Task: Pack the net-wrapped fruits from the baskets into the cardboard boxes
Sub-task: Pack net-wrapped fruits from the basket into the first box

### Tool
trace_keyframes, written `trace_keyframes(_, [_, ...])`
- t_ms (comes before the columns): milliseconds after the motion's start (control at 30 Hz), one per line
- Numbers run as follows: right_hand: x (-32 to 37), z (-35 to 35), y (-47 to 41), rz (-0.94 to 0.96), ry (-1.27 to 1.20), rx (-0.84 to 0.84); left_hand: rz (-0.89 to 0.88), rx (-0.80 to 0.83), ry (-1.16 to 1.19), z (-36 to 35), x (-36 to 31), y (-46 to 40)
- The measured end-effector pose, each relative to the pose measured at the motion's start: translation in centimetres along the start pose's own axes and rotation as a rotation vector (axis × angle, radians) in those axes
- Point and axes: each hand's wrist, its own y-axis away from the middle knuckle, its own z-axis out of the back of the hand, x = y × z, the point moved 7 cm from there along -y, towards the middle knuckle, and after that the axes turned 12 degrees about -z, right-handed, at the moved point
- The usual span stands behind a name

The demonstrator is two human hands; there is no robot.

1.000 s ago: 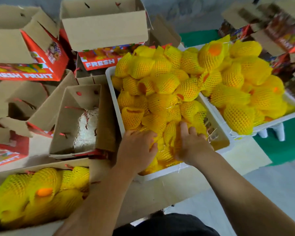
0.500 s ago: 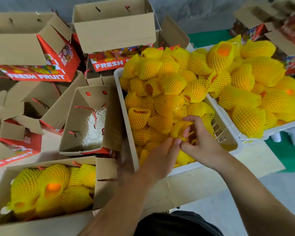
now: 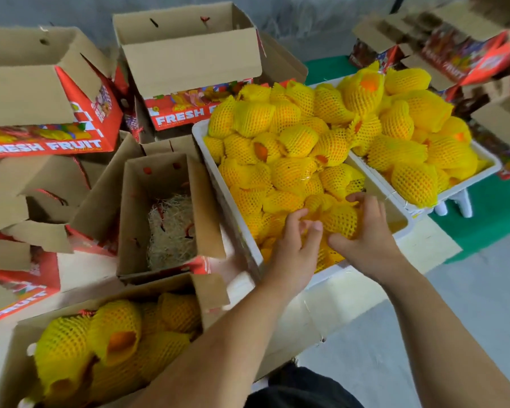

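Two white baskets hold several fruits in yellow foam nets: the near basket (image 3: 249, 245) in the middle and a second basket (image 3: 454, 192) to its right. My right hand (image 3: 365, 231) grips one net-wrapped fruit (image 3: 340, 219) at the near end of the middle basket. My left hand (image 3: 295, 248) touches the same fruit from the left with curled fingers. A cardboard box (image 3: 9, 363) at the bottom left holds several wrapped fruits. Another open box (image 3: 195, 198) left of the basket has only straw padding inside.
Open red "FRESH FRUIT" boxes stand at the back: one at the left (image 3: 42, 92) and one in the middle (image 3: 189, 63). More folded boxes (image 3: 460, 51) are stacked at the far right. Everything sits on a cardboard-covered table (image 3: 345, 295); green matting (image 3: 498, 219) lies beyond.
Both hands have shifted slightly right in the near basket. My right hand has closed round a wrapped fruit and my left hand has come up against it.
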Motion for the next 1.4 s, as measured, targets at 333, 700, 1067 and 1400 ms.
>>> trace_keyframes(333, [4.1, -3.7, 4.8, -0.013, -0.536, 0.086, 0.147, -0.292, 0.541, 3.4, -2.1, 2.2])
trace_keyframes(700, [15.2, -17.1, 11.5, 0.200, -0.284, 0.563, 0.203, -0.284, 0.739, 18.7, -0.6, 11.1])
trace_keyframes(1067, [10.7, -28.9, 18.5, 0.157, 0.629, 0.339, -0.034, -0.097, -0.902, 31.4, 6.2, 21.3])
trace_keyframes(1400, [11.3, -28.1, 21.1, 0.297, 0.453, 0.219, -0.149, -0.055, -0.987, 30.9, 5.9, 21.4])
